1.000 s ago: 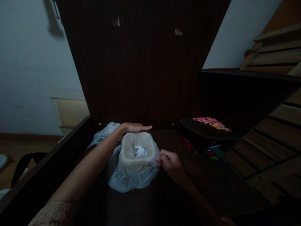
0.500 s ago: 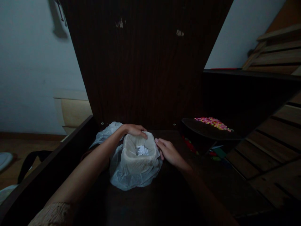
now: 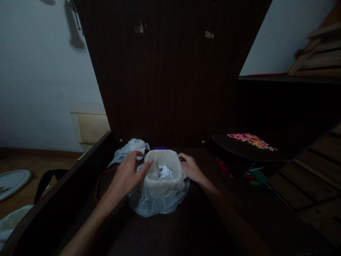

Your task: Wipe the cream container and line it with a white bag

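Observation:
A small bin (image 3: 161, 185) stands upright on the dark surface, lined with a thin whitish plastic bag (image 3: 151, 208) folded over its rim and hanging loosely around its outside. Inside lies some crumpled white paper (image 3: 165, 171). My left hand (image 3: 130, 173) is at the bin's left side, thumb and fingers apart, the thumb tip by the left rim. At the right rim, my right hand (image 3: 192, 169) has its fingers curled against the bag's edge; part of them is hidden.
Another crumpled plastic bag (image 3: 133, 147) lies behind on the left, near a purple thing (image 3: 161, 148) and a brown curved strip (image 3: 97, 185). Small colourful pieces (image 3: 252, 140) lie on a curved shelf (image 3: 239, 149) at right. A tall dark panel (image 3: 170, 78) rises behind.
My left hand has come away from the bin's far rim to its left side, its fingers spreading. My right hand stays at the right rim, its fingers more curled. The view has shifted slightly.

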A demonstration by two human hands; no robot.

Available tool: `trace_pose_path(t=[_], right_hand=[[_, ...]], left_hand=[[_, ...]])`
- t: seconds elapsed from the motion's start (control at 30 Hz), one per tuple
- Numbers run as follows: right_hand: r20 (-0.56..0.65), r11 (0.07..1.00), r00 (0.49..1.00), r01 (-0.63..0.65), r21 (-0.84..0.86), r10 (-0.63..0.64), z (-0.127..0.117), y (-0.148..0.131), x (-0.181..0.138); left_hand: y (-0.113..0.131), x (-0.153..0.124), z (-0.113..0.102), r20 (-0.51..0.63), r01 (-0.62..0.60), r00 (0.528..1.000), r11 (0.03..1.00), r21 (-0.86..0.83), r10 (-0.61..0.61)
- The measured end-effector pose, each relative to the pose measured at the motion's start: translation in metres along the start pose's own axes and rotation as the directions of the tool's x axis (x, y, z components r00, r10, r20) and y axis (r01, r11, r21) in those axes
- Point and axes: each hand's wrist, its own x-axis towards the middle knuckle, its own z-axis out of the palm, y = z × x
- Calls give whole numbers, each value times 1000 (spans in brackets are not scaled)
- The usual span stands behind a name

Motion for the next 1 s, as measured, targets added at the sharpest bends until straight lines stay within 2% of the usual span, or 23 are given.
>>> trace_pose_path(t=[0.07, 0.13, 0.27, 0.47, 0.53, 0.63, 0.77, 0.87, 0.93, 1.0], right_hand=[[-28, 1000, 1000, 0, -30, 0, -1, 1, 2], [-49, 998, 999, -1, -65, -3, 0, 2, 4], [-63, 992, 998, 16, -126, -24, 4, 4, 5], [-58, 981, 996, 58, -184, -69, 13, 8, 4], [-73, 978, 994, 66, -200, -82, 12, 8, 6], [-164, 973, 982, 56, -224, -94, 4, 4, 9], [-251, 968, 959, 70, -241, -132, -16, -17, 7], [-152, 949, 960, 194, -250, -236, -28, -49, 1], [6, 910, 947, 309, -277, -320, -31, -72, -2], [208, 866, 908, 412, -282, -364, -27, -92, -1]], left_hand=[[-4, -22, 2, 18, 51, 999, 999, -5, -51], [-7, -38, 6, 71, 55, 996, 996, -66, -51], [-15, -56, 18, 136, -64, 987, 986, -154, 85], [-23, -69, 32, 158, -232, 953, 958, -169, 259], [-26, -71, 35, 171, -244, 948, 958, -149, 268], [-27, -73, 35, 212, -238, 943, 964, -116, 258], [-26, -73, 32, 297, -233, 919, 965, -118, 258], [-23, -72, 30, 336, -237, 904, 963, -126, 266], [-21, -71, 29, 350, -236, 898, 963, -132, 268], [-21, -71, 29, 359, -230, 895, 964, -132, 263]])
